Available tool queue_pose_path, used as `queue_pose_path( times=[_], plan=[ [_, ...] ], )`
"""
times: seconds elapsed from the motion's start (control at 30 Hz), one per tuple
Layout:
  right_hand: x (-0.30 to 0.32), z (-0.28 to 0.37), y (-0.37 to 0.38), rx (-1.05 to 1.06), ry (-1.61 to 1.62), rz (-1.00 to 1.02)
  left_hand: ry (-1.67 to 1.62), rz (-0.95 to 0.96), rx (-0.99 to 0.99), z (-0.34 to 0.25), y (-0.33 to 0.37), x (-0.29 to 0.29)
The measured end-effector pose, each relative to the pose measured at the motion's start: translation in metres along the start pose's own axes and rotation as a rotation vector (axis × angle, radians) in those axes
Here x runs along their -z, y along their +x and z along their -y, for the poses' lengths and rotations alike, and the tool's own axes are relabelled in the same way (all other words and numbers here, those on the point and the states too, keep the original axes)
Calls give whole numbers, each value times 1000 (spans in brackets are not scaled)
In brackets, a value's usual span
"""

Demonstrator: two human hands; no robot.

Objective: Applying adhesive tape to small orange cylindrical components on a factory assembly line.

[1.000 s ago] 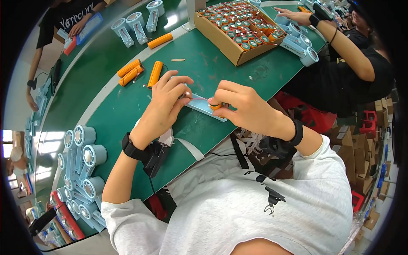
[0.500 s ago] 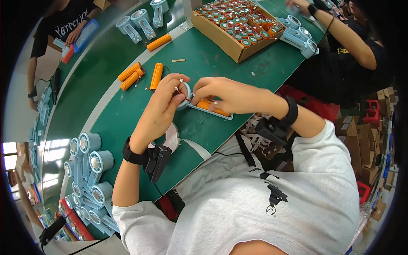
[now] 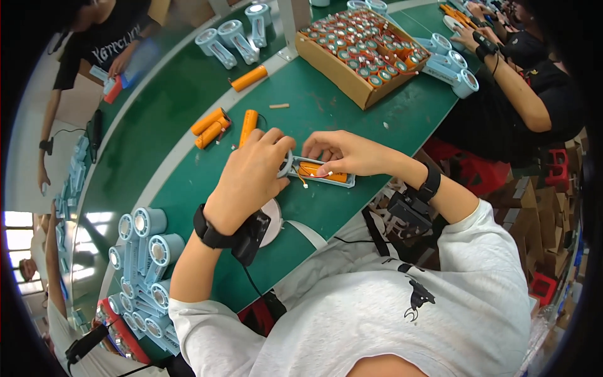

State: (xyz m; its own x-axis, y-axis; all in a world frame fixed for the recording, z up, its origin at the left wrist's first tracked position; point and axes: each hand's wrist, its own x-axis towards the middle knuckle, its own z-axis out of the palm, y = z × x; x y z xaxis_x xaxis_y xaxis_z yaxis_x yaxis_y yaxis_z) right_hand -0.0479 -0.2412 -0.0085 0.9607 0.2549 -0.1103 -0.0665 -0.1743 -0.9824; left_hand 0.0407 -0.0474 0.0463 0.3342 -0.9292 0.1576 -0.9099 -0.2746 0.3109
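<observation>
My left hand (image 3: pixel 254 173) is closed around the ring end of a light-blue handheld fan housing (image 3: pixel 347 183), its back turned up and hiding most of the ring. Inside the housing's long handle lies an orange battery (image 3: pixel 308 169). A thin lead ending in a white connector (image 3: pixel 306 186) hangs over the handle's near edge. My right hand (image 3: pixel 355 154) has its thumb on the battery, beside another small white connector (image 3: pixel 330 173), with its fingers curled at the handle's far side. Just beyond my left hand stands a loose orange battery (image 3: pixel 249 125), partly covered by it.
A cardboard box (image 3: pixel 361 94) full of batteries sits across the green table (image 3: pixel 301 235). Orange batteries (image 3: pixel 210 127) lie at far left. Light-blue fan housings (image 3: pixel 149 248) pile up at left. A white tape roll (image 3: pixel 271 223) is under my left wrist. A co-worker's arm (image 3: pixel 521 91) is at right.
My left hand has rolled over, back up, over the ring. The leads it held by the ring now hang across the handle. My right thumb shows on the battery. The whole view has shifted.
</observation>
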Motion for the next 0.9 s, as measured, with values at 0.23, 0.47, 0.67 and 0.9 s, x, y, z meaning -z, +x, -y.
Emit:
queue_pose_path(
  times=[0.23, 0.47, 0.67, 0.9],
  plan=[
    [41, 26, 111, 465, -806, -413, 265, -521, 380, 127, -14, 78],
    [49, -18, 215, 248, -942, -300, 308, -628, 792, 260, -58, 31],
    [69, -3, 152, 444, -1039, -371, 275, -553, 153, 125, -18, 37],
    [46, 24, 72, 449, -383, -224, -109, 4, 307, -28, -91, -13]
  ],
)
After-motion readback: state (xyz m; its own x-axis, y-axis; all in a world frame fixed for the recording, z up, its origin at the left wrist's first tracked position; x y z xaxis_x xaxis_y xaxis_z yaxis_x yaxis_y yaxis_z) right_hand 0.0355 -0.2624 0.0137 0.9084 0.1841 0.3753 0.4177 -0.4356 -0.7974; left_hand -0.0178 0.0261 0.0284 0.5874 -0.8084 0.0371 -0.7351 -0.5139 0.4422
